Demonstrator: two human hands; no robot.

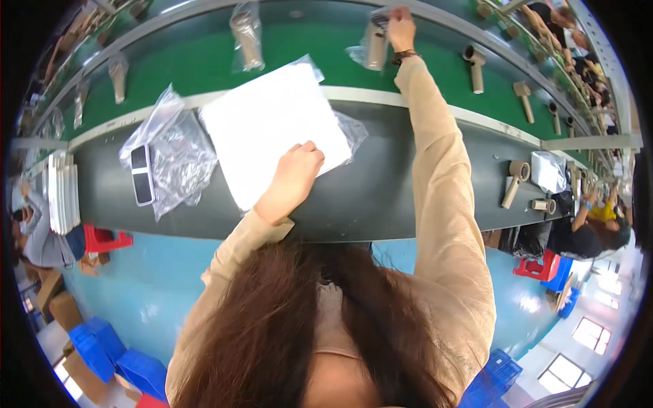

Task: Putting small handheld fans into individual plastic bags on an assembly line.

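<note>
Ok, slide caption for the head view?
Right hand at a bagged hair dryer on green belt; left hand atop white sheeting.

Watching remotely, I see the right hand (402, 28) clasping the top of a bagged beige hair dryer (376, 49) on the green conveyor belt (320, 58) — the left hand (294, 178), curled, rests on white sheets (262, 119) beside clear plastic bags (182, 153).

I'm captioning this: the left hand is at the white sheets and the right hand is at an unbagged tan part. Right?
Not quite: the head view shows the tan part in a clear bag. The rest stands: left hand at white sheets, right hand at that part.
</note>
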